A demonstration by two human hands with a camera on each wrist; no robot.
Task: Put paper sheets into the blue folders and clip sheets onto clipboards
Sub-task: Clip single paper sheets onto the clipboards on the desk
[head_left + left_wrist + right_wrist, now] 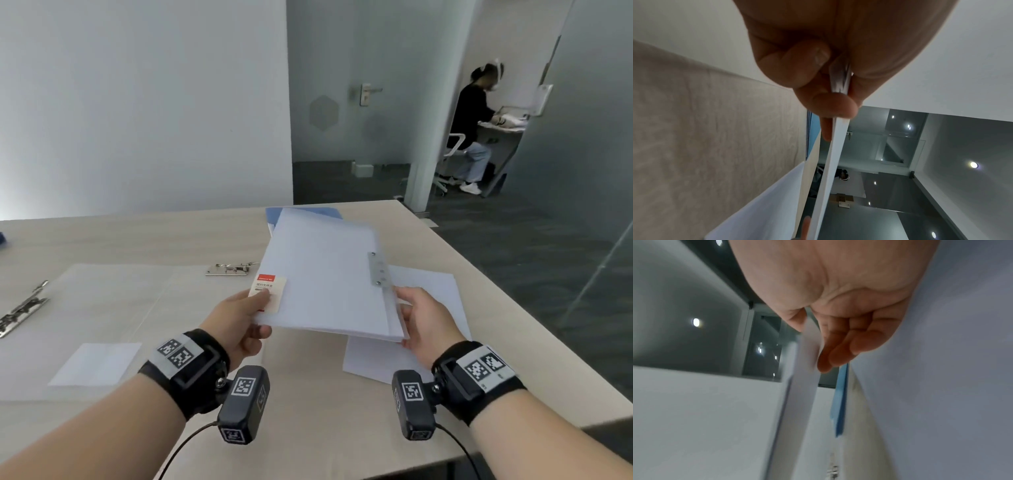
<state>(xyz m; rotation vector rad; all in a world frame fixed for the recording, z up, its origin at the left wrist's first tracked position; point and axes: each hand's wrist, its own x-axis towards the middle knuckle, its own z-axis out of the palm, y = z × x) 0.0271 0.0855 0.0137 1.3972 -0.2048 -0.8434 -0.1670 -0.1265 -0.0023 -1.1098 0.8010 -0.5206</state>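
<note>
both hands (236,318) (424,322) pinch the clipboard's (325,274) near corners, fingers closed on it; long axis points away, above loose sheets (431,284)

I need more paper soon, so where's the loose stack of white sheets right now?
In the head view, the white sheets lie on the table at its right side, partly under the clipboard held by the left hand and right hand.

Left hand (239,320) pinching, right hand (426,323) gripping, forearms extended
</note>
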